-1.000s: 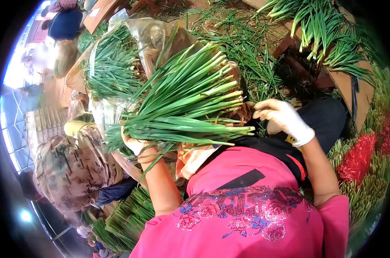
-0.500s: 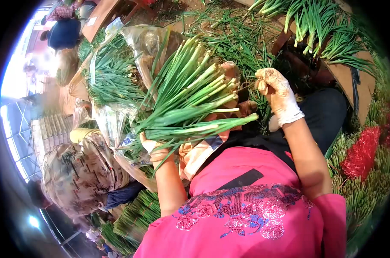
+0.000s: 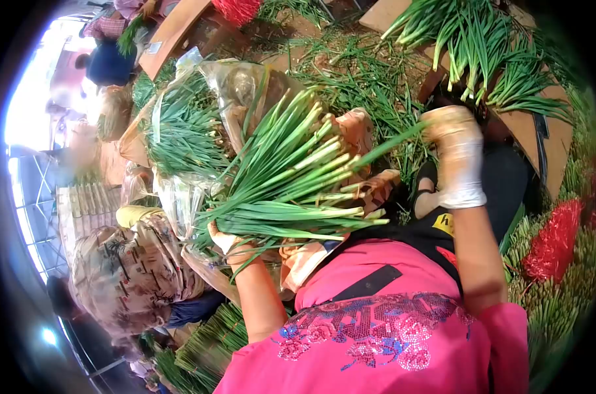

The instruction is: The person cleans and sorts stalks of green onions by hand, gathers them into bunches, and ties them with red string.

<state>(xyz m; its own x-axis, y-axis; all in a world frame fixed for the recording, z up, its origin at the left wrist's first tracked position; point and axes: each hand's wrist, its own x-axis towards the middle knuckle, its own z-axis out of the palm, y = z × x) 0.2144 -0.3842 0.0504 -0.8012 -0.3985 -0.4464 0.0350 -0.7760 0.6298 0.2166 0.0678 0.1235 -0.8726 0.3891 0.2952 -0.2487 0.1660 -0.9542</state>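
A big bunch of green onions (image 3: 285, 164), pale stems fanned toward the right, lies across my lap. My left hand (image 3: 224, 239), in a whitish glove, holds the leafy end from below; the leaves hide part of its fingers. Off to the right, my right hand (image 3: 452, 125) wears a stained white glove and is blurred by motion. Its closed fingers grip a long green leaf (image 3: 396, 143) that stretches back to the stem ends of the bunch. Patterned orange cloth (image 3: 357, 131) shows beyond the stems.
An open plastic bag (image 3: 229, 82) and more greens (image 3: 186, 138) stand at the left. Loose leaves (image 3: 350, 72) litter the ground. Bunches (image 3: 475, 46) rest on a board at upper right, near red strings (image 3: 554, 243). A person in a patterned shirt (image 3: 127, 276) sits at left.
My right hand has moved right and slightly up, drawing a green leaf out from the stem ends. My left hand stays under the bunch. The view has shifted slightly.
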